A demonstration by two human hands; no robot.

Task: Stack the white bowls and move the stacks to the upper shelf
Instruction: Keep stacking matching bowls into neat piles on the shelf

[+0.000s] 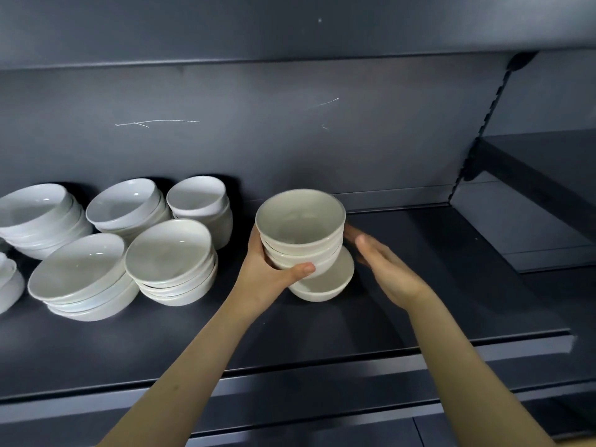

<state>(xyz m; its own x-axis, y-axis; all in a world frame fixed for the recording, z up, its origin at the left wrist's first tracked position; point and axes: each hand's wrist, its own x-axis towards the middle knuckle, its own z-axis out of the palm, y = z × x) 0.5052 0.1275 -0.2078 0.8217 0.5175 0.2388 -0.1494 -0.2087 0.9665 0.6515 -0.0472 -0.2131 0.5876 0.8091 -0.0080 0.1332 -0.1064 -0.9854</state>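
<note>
My left hand (271, 272) grips a stack of three small white bowls (301, 230) from its left side, thumb across the lowest bowl's front. The stack hangs just above a single white bowl (325, 282) standing on the dark shelf (435, 285). My right hand (387, 269) is flat with straight fingers just right of the stack, fingertips blurred near its side; whether they touch it is unclear. The underside of the upper shelf (290, 27) runs across the top.
Left on the same shelf stand several stacks of white bowls: a near one (171, 262), a wide one (80, 279), and stacks behind (129, 204), (200, 204), (38, 217). A shelf bracket (483, 124) and another bay (532, 188) lie to the right.
</note>
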